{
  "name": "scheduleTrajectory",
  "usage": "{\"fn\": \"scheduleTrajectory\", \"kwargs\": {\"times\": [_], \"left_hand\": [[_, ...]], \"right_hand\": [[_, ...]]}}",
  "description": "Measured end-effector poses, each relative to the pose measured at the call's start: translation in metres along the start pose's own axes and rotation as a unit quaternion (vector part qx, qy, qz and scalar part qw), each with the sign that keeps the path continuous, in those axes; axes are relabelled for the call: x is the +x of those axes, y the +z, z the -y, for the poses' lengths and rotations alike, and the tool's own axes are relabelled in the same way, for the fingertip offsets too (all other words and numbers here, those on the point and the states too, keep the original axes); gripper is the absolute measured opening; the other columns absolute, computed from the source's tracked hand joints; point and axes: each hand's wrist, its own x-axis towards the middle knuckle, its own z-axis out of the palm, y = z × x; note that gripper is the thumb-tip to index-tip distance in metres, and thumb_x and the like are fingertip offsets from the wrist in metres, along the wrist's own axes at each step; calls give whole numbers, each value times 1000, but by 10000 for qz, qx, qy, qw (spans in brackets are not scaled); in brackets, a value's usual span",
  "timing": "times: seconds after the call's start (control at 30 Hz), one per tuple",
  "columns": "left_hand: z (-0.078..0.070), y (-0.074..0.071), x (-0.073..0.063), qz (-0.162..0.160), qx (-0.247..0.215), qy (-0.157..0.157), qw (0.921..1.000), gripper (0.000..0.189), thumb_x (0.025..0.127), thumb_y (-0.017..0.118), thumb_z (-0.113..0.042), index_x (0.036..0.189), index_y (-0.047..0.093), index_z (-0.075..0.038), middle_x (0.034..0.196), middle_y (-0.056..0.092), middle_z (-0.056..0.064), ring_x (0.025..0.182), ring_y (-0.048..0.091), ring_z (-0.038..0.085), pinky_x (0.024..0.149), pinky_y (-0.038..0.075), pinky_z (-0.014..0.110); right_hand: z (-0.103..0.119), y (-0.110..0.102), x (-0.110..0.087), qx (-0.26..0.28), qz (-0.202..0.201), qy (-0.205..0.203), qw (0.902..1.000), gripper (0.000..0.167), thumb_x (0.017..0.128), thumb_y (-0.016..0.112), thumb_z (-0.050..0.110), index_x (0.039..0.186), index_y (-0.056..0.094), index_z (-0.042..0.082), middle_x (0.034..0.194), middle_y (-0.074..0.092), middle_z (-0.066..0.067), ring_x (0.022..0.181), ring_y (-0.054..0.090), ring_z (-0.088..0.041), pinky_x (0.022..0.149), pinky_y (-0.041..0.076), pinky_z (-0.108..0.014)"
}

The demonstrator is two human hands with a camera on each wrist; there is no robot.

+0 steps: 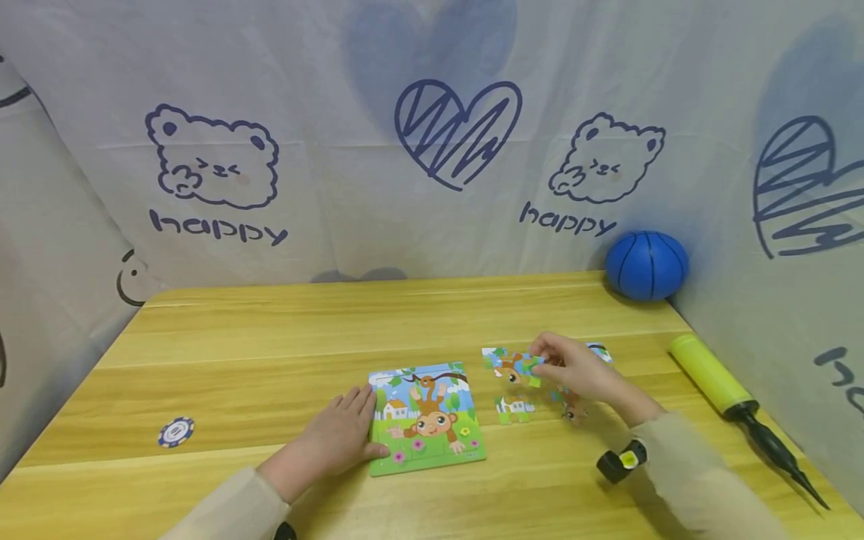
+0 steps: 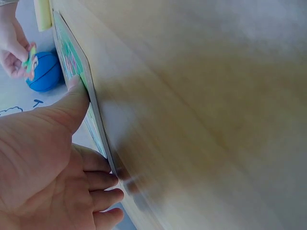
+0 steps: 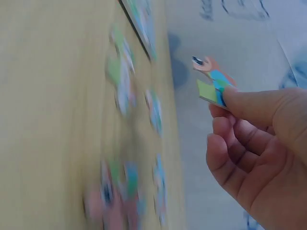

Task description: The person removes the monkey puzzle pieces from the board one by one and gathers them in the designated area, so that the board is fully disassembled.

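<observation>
A square picture puzzle board [image 1: 427, 450] with a hanging monkey and a house lies flat on the wooden table. My left hand [image 1: 340, 435] rests along its left edge, fingers extended, the thumb [image 2: 76, 98] lying over the board's rim. Right of the board, my right hand [image 1: 577, 367] pinches a puzzle piece [image 3: 216, 79] between thumb and fingers, above the table. That piece shows an eye, orange fur and green. Loose puzzle pieces lie below and around this hand, among them one with a house [image 1: 514, 409] and one with a monkey face [image 1: 574, 410].
A blue ball [image 1: 646, 265] sits at the table's back right corner. A yellow-green hand pump [image 1: 712, 373] with a black end lies along the right edge. At left lies a blue and white poker chip [image 1: 176, 432]. Printed curtains [image 1: 337, 172] stand behind the table.
</observation>
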Motion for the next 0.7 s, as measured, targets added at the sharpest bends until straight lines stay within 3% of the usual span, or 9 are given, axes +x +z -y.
{"fn": "scheduleTrajectory", "kwargs": {"times": [0.33,0.5,0.7], "left_hand": [[1,0,-1,-12,101,4,9999,83,85,55,-50,134,34,14,142,28,28,130,27,40,105,24,49],[0,0,-2,-3,131,16,9999,83,86,54,-50,135,33,13,142,28,27,130,27,40,105,25,49],[-1,1,-1,-21,90,16,10000,83,86,53,-51,135,33,13,142,28,27,130,27,39,105,24,49]], "right_hand": [[-50,-49,-38,301,-153,468,9983,13,91,56,5,99,55,-5,62,44,-2,49,39,-9,42,35,-24],[-68,-60,-53,186,10,751,9970,15,92,54,3,99,55,-10,61,45,-2,50,40,-10,44,37,-24],[-82,-64,-61,-108,-70,1130,9935,12,90,57,3,95,60,-8,69,51,-3,59,46,-11,49,43,-25]]}}
